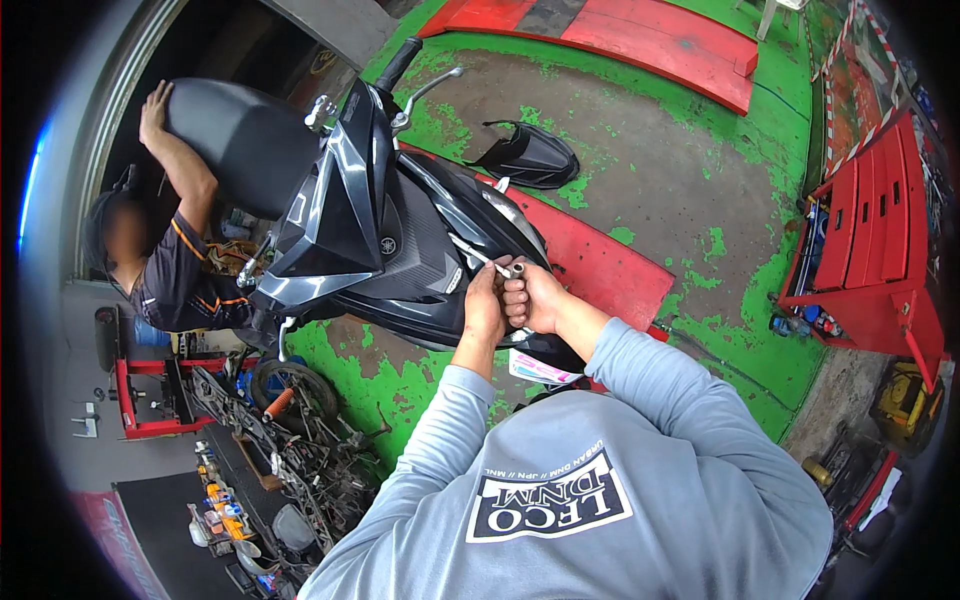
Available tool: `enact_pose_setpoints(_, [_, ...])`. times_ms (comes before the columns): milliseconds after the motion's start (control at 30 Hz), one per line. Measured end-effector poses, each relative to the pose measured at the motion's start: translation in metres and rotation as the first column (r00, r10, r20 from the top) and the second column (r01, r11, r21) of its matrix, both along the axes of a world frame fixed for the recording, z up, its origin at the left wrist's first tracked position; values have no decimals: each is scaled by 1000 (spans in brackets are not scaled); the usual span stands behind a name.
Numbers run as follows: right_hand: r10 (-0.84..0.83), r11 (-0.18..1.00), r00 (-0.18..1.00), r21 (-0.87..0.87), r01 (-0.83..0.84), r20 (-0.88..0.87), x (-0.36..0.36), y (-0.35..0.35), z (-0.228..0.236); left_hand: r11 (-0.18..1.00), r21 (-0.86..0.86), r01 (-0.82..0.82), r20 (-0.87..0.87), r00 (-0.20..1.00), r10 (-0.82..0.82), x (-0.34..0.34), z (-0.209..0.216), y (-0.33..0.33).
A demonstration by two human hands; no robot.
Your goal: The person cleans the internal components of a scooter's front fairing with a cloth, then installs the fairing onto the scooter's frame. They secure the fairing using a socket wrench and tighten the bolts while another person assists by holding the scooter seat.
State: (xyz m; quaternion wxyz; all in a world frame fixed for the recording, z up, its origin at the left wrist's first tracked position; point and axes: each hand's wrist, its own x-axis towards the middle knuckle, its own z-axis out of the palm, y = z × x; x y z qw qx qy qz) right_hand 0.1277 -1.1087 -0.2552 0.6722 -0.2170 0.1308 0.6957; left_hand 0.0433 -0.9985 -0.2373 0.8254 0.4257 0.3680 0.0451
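Note:
In front of my chest, my left hand (484, 308) and my right hand (541, 301) meet with fingers closed over a slim silver metal rod tool (466, 247). One end points up and left over the scooter; a round, socket-like end shows between my fingers. Its exact kind is not clear. Just beyond my hands is the black scooter (345, 225), front end toward me, with glossy panels, handlebar and brake levers. Whether the tool touches the scooter, I cannot tell.
A co-worker (185, 240) at the left rests a hand on the scooter's black seat (235, 140). One loose black panel (530, 155) lies on the worn green floor. A red ramp (600, 260) runs beneath; a red tool cabinet (870, 220) stands right, stripped motorcycle parts (300, 440) lower left.

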Motion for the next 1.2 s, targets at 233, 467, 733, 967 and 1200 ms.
enact_pose_setpoints(233, [-47, 766, -140, 126, 631, 989, -9, -25, -1, 962, 232, -145, -66, 984, 164, 11, -1, -4])
enact_pose_setpoints(467, [284, 897, -341, -122, 425, 896, -7, -20, 4, 918, 369, -144, -74, 980, 184, 14, -16, 2])
enact_pose_setpoints(733, [72, 993, 997, 89, -72, 0, 5, 1, -6, 987, 157, -32, 36, 999, 27, 6, -7, 2])
enact_pose_setpoints(967, [66, 843, -364, 143, 518, 929, -7, -33, 18, 927, 329, -181, -34, 979, 203, 14, -17, 0])
enact_pose_setpoints(1200, [176, 939, -519, 16, 344, 836, 11, -34, 21, 904, 373, -209, -10, 973, 229, 17, -14, -3])
